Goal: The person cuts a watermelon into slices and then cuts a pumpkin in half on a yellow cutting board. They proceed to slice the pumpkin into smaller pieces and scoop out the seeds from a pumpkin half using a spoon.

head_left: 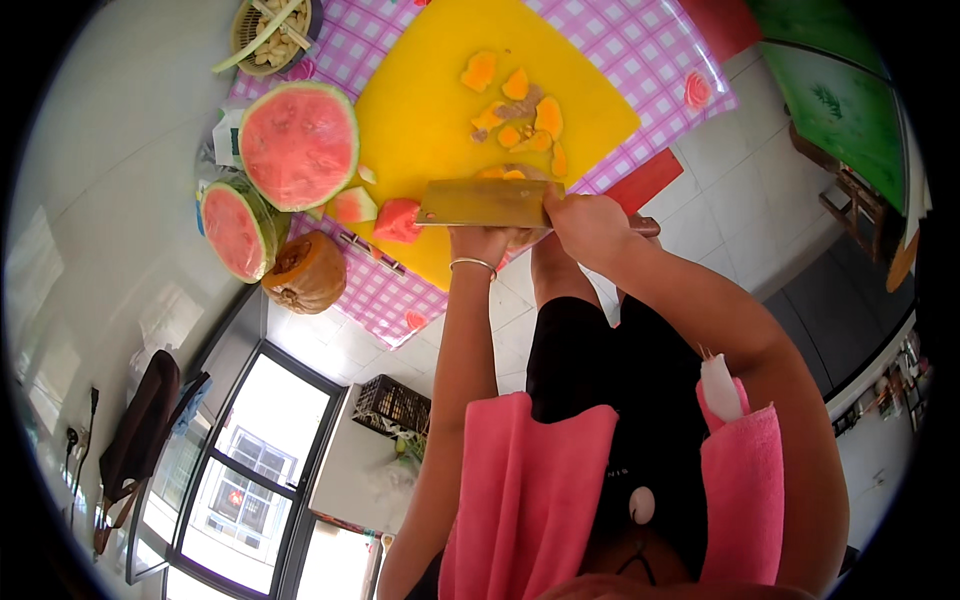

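Note:
My right hand (592, 228) is closed around the handle of a cleaver (485, 204), whose wide blade points left above the near part of a yellow cutting board (420, 95). Behind and below the blade is my left hand (480, 243), a bangle on its wrist; the blade hides its fingers. Just beyond the blade's upper edge shows a pumpkin piece (513, 172), mostly covered. Farther up the board lie several cut orange pumpkin pieces (548, 117), with some brownish rind scraps (520, 107) among them. Red watermelon chunks (398, 221) sit left of the blade tip.
Left of the board are a large watermelon half (298, 146), a smaller wrapped watermelon piece (236, 229) and a cut pumpkin (307, 273). A basket of pale peeled pieces (272, 40) stands at the far left. A checked pink tablecloth (660, 60) covers the table.

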`<action>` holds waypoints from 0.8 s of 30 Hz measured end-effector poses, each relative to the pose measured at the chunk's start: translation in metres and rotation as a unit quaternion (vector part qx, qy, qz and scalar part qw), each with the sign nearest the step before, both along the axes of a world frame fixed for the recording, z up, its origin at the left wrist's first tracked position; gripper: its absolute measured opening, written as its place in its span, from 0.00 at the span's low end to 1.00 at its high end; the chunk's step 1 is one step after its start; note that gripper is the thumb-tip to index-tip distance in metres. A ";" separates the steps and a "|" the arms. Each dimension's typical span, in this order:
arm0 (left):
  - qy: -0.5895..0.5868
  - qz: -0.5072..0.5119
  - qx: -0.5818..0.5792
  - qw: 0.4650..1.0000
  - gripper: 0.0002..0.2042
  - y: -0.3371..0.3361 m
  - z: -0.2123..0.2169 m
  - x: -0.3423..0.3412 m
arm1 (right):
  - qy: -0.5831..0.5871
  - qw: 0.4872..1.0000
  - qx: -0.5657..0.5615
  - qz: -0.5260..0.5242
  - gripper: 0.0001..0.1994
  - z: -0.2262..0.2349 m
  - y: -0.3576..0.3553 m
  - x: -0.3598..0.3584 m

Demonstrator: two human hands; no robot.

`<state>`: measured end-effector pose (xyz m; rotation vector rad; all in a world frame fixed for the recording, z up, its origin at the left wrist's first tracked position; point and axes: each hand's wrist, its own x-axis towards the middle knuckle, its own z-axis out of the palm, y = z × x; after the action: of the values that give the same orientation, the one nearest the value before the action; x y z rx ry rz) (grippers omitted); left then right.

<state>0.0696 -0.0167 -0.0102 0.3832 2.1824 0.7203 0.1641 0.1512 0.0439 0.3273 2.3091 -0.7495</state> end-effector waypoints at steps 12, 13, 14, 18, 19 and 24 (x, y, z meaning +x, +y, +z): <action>-0.034 0.082 -0.128 0.988 0.43 -0.007 -0.007 0.004 | -0.058 0.998 -0.014 -0.006 0.22 -0.016 -0.012 -0.036; -0.034 0.091 -0.132 0.986 0.47 -0.006 -0.007 0.005 | -0.073 0.997 -0.024 -0.009 0.20 -0.018 -0.011 -0.042; -0.036 0.099 -0.137 0.985 0.51 -0.003 -0.004 0.005 | -0.062 0.998 -0.029 -0.012 0.19 -0.020 -0.009 -0.041; -0.079 0.100 -0.117 0.985 0.62 0.004 0.013 0.002 | 0.003 0.999 -0.032 -0.035 0.14 -0.038 -0.003 -0.026; -0.052 0.111 -0.120 0.985 0.61 0.000 0.008 0.006 | 0.024 0.998 -0.030 -0.045 0.14 -0.043 -0.002 -0.024; -0.014 0.158 -0.121 0.980 0.61 0.003 0.010 0.016 | 0.026 0.970 -0.125 -0.206 0.15 -0.018 0.034 -0.030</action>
<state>0.0855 -0.0135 -0.0004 -0.1005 2.2972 0.6112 0.1337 0.1856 0.0262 0.6900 2.1828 -1.2534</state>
